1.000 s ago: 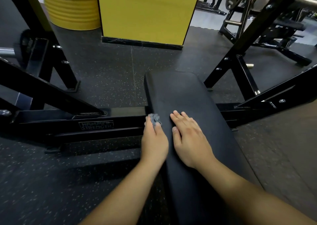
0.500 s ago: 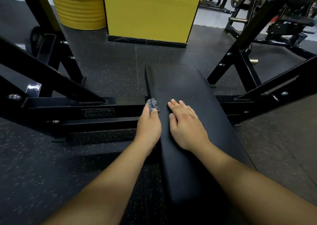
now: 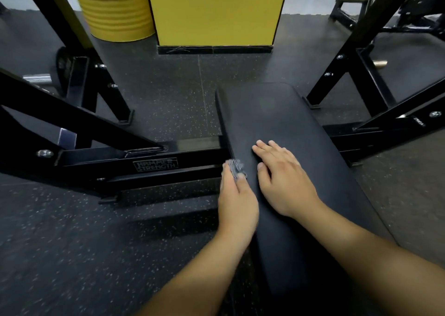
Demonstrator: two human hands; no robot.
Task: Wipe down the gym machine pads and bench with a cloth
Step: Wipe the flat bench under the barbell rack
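A long black padded bench [image 3: 277, 118] runs away from me in the middle of the view. My left hand [image 3: 237, 204] grips a small grey patterned cloth [image 3: 235, 168] against the bench's left edge; most of the cloth is hidden under the fingers. My right hand [image 3: 283, 178] rests flat on top of the pad with straight fingers, just right of the left hand.
The black steel machine frame [image 3: 154, 165] crosses under the bench, with slanted beams left and right [image 3: 375, 57]. A yellow pillar [image 3: 214, 12] and a yellow drum [image 3: 115, 9] stand beyond on the speckled rubber floor [image 3: 60, 243]. More gym equipment stands at the far right.
My left hand with the cloth slid forward along the bench's left edge and has drawn back a little toward me. My right hand stays flat on the pad.
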